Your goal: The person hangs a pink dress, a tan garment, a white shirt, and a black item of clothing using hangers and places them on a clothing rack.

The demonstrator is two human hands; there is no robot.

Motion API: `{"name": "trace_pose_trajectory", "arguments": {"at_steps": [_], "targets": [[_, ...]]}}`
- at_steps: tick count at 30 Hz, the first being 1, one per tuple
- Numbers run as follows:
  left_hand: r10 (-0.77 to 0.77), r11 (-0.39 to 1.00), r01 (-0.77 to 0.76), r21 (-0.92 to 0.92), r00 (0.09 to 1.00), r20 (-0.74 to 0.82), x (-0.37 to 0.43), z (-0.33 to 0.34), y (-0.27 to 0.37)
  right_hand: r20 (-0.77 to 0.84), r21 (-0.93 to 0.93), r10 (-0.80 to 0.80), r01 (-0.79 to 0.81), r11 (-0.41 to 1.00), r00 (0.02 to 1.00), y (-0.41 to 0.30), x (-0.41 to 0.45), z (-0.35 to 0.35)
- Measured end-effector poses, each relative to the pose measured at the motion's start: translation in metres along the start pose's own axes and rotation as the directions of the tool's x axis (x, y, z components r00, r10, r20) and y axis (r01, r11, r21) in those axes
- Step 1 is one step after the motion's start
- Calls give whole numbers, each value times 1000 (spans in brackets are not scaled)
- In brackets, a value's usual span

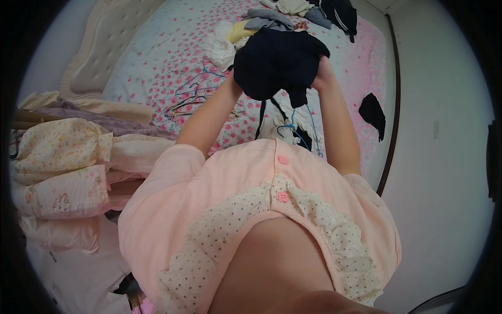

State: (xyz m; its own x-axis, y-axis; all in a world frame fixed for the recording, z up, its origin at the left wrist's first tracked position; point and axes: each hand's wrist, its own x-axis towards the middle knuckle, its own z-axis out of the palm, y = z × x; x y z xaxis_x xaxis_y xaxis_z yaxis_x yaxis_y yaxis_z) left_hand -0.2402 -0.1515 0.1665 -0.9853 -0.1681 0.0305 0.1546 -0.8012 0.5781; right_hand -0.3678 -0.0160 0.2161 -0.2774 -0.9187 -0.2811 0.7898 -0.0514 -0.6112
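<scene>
A dark navy or black garment (276, 64) is held up over the bed, stretched between my two hands. My left hand (237, 83) grips its left side, with the fingers mostly hidden behind the cloth. At the right side, my right hand (324, 74) holds its edge, the thumb side near the upper corner. Under the garment, blue hangers (292, 126) lie with white cloth and black pieces close to my chest. More thin hangers (188, 103) rest on the floral bedsheet to the left. Behind the garment are grey cloth (268, 17), yellow cloth (237, 32) and white cloth (220, 47).
Hanging pastel clothes (62, 147) crowd the left side, near the tufted headboard (102, 47). A small black garment (372, 114) lies on the pink bedding at right, beside the white wall (435, 90). Dark clothing (340, 15) lies at the far end.
</scene>
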Motion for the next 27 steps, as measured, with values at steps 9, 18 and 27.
{"name": "trace_pose_trajectory", "arguments": {"at_steps": [9,18,27], "targets": [[-251,967,253,-17,964,91,21,-4,41,102,97,-160,150,984,982,-2,-3,-36],[117,993,-117,-5,993,-2,26,-49,90,464,154,-89,19,988,881,-56,-53,-69],[-153,152,-5,988,988,28,8,14,127,-285,-719,125,-126,-684,950,-76,-62,-37]]}}
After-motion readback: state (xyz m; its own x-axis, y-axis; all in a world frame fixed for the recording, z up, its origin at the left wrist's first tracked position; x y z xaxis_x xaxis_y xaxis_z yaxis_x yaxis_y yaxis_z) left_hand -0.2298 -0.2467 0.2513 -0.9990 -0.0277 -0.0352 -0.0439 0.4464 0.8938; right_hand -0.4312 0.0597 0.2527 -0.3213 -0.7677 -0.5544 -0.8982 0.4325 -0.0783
